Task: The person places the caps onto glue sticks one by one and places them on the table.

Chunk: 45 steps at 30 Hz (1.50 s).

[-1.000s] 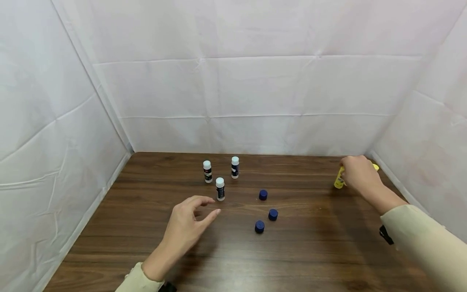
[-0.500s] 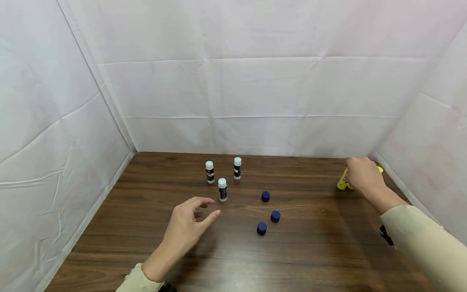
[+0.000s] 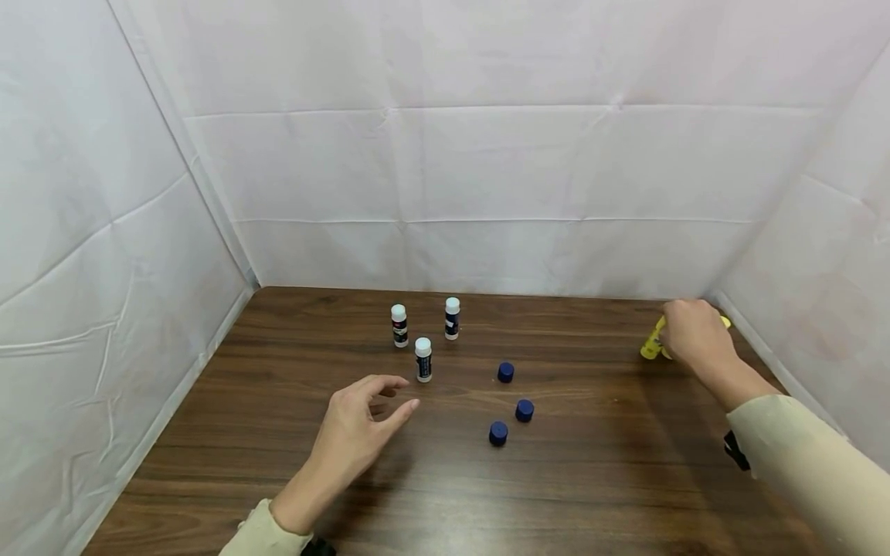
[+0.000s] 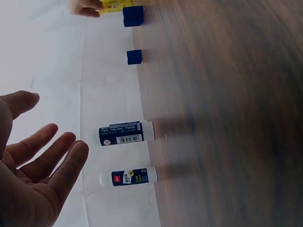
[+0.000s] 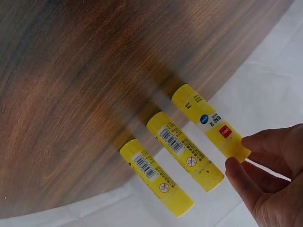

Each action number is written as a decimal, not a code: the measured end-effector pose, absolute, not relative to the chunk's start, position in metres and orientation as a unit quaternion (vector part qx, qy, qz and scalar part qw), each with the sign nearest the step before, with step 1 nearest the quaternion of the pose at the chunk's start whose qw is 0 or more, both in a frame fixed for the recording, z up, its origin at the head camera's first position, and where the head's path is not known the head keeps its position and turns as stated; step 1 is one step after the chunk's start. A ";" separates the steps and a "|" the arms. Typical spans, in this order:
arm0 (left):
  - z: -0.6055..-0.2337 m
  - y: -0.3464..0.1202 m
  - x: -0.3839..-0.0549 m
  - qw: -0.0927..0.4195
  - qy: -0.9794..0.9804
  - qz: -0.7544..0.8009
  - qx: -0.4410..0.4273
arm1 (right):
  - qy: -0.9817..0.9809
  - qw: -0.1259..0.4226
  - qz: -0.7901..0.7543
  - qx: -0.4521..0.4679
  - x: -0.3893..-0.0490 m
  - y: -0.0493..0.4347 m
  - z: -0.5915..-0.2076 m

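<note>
At the right rear of the table, my right hand [image 3: 695, 330] pinches the top end of a yellow glue stick [image 5: 208, 120] between thumb and fingers. Two more yellow glue sticks, one in the middle [image 5: 184, 151] and one at the outer side [image 5: 156, 177], stand beside it in the right wrist view. My left hand [image 3: 354, 428] hovers over the table with fingers relaxed and apart, holding nothing. Just beyond its fingertips stands a navy-labelled glue stick [image 3: 423, 361] with a white cap. Two similar glue sticks, at left [image 3: 399, 326] and right [image 3: 452, 319], stand behind it.
Three dark blue caps, rear [image 3: 505, 372], middle [image 3: 524, 410] and front [image 3: 497, 433], sit near the middle of the brown wooden table [image 3: 591, 479]. White cloth walls [image 3: 487, 162] rise at the back and both sides.
The head view has shifted slightly. My right hand has moved a little to the right at the yellow glue sticks; my left hand stays in the same pose.
</note>
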<state>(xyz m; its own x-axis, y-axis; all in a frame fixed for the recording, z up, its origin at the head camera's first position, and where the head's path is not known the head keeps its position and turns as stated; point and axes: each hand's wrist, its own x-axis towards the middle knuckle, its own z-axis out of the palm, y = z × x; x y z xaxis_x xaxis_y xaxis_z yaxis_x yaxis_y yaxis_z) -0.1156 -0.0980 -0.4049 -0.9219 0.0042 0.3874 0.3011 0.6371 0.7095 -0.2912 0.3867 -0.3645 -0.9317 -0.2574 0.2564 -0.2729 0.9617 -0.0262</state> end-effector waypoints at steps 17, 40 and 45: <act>-0.406 -0.120 -0.146 0.078 -0.876 -0.477 -0.008 | -0.974 0.183 0.063 0.120 -0.260 0.363 -0.354; -0.422 -0.131 -0.214 -0.006 -0.762 -0.630 0.152 | -0.922 0.271 0.095 0.261 -0.164 0.269 -0.368; -0.425 -0.129 -0.224 0.002 -0.751 -0.642 0.155 | -0.913 0.275 0.108 0.281 -0.150 0.261 -0.375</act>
